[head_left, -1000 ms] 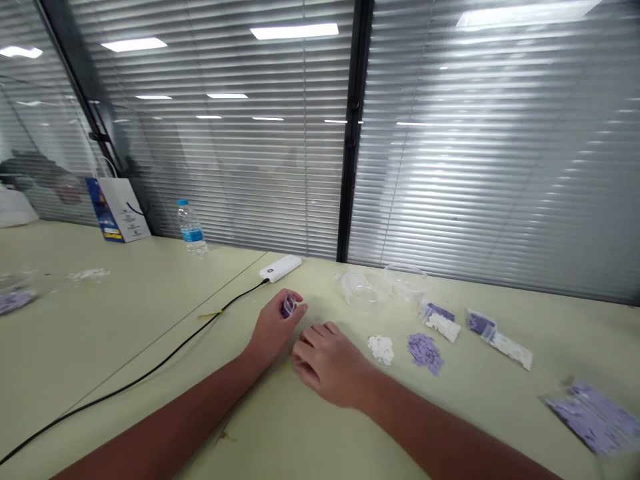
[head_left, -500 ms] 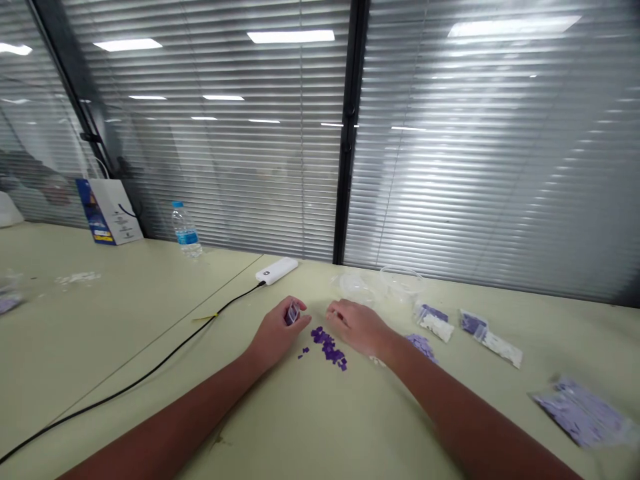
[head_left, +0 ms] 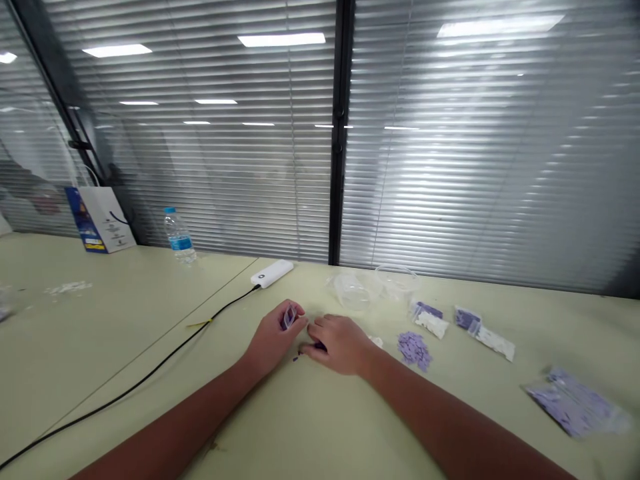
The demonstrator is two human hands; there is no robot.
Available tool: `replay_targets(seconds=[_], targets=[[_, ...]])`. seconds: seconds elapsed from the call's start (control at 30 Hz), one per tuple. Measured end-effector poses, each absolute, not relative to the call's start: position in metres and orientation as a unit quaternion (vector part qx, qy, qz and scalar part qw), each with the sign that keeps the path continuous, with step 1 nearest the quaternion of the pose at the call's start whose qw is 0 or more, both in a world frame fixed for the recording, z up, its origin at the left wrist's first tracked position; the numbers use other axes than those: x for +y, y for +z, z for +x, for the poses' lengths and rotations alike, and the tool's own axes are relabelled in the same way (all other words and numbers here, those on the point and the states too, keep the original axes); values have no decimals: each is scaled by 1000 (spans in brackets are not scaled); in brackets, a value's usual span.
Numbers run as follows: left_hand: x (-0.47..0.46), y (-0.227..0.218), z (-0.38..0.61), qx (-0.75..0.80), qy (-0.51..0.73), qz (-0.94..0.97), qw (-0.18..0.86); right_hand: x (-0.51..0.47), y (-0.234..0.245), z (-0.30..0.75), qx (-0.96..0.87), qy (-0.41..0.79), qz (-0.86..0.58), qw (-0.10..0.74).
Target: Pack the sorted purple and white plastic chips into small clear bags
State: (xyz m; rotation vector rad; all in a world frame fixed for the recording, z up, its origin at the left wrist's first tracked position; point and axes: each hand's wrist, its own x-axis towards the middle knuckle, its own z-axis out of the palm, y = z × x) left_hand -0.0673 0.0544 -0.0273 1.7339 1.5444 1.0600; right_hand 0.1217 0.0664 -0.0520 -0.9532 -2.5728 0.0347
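Observation:
My left hand (head_left: 274,332) is closed around a small clear plastic piece (head_left: 289,317) with purple showing through; whether it is a bag or a stiff case I cannot make out. Close beside it, my right hand (head_left: 337,343) rests palm down on the table, its fingers curled over the dark purple square pieces (head_left: 320,346). Most of that pile is hidden under the hand, with a bit of purple showing between thumb and fingers. A few loose dark pieces (head_left: 297,357) lie by the thumb tip. Right of my wrist is a pile of light purple pieces (head_left: 414,350).
Clear plastic containers (head_left: 351,291) stand behind my right hand. Small bags of purple and white pieces (head_left: 431,321) and a larger bag (head_left: 575,403) lie to the right. A white power bank (head_left: 272,273) with a black cable, a water bottle (head_left: 180,237) and a paper bag (head_left: 103,217) are leftward.
My right hand has come left and nearer to me, onto the dark purple pile, which was uncovered before. My left hand keeps its hold. The view has shifted slightly.

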Motion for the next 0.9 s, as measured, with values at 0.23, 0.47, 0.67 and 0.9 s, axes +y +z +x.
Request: replay_targets(seconds=[0.23, 0.47, 0.67, 0.9], targets=[[51, -25, -65, 574, 398, 654, 291, 76, -41, 130, -885, 69, -409, 212], [55, -28, -69, 587, 404, 643, 281, 70, -24, 151, -887, 58, -430, 159], [54, -28, -68, 596, 390, 646, 275, 56, -39, 128, -887, -7, -447, 116], [49, -27, -67, 589, 366, 671, 264, 62, -47, 125, -890, 0, -439, 118]])
